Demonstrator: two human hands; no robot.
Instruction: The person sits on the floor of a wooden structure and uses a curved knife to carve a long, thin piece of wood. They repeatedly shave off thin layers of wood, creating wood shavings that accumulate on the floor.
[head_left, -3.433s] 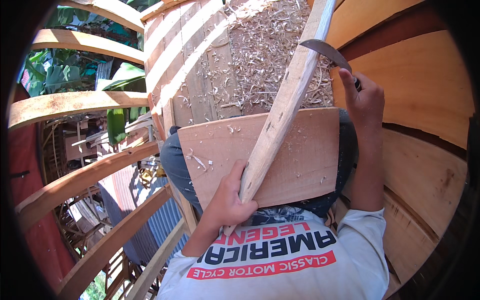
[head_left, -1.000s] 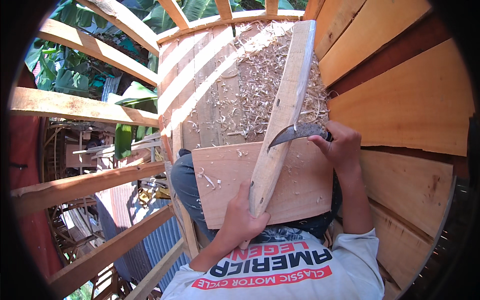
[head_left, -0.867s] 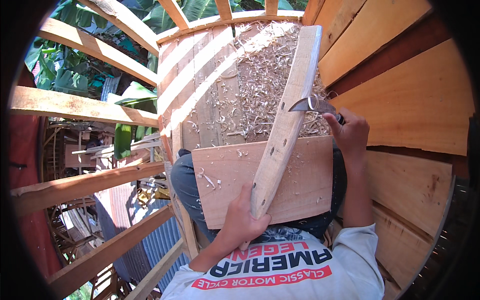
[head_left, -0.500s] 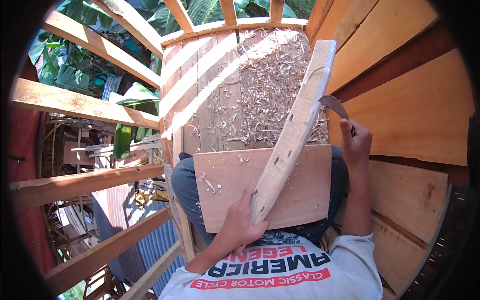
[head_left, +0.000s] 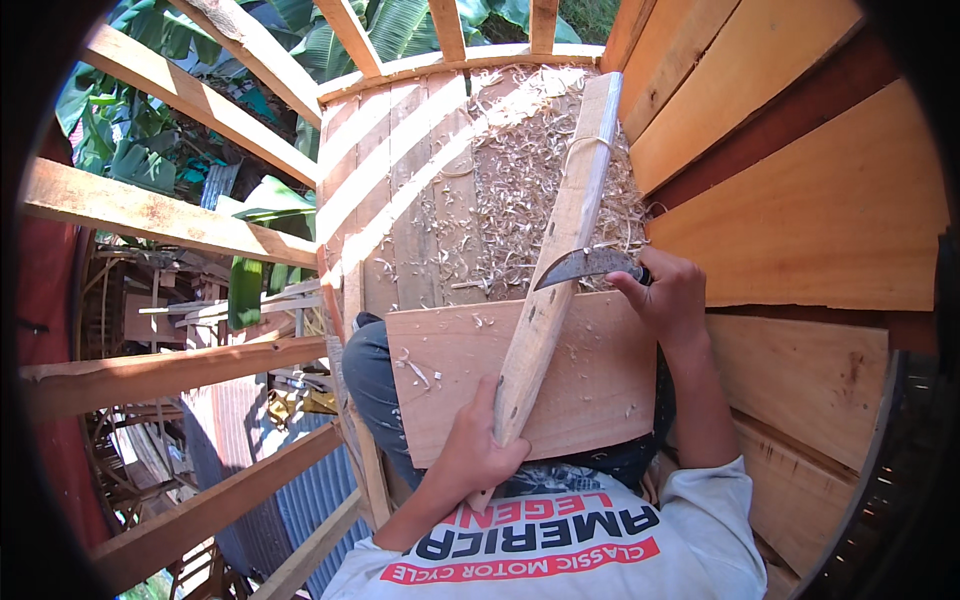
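My left hand (head_left: 482, 446) is closed around the near end of a long wooden bar (head_left: 538, 335), which has several dark holes along its face. The bar slants away over a flat board (head_left: 440, 350) lying across my lap, its far end raised above the floor. In my right hand (head_left: 672, 295) is a curved knife (head_left: 585, 266), gripped by its dark handle. The blade lies across the bar around its middle, tip pointing left; whether it touches the wood I cannot tell. A thin curled shaving (head_left: 590, 141) clings near the bar's far end.
Wood shavings (head_left: 520, 190) cover much of the plank floor (head_left: 370, 270) ahead. Slatted wooden rails (head_left: 180, 215) border the left, with plants and a corrugated roof beyond. Close on the right stands a wall of wooden panels (head_left: 800, 200).
The knife has come down and left from the bar's far right edge to across its middle. The bar's far end has swung slightly left; my left hand keeps its grip.
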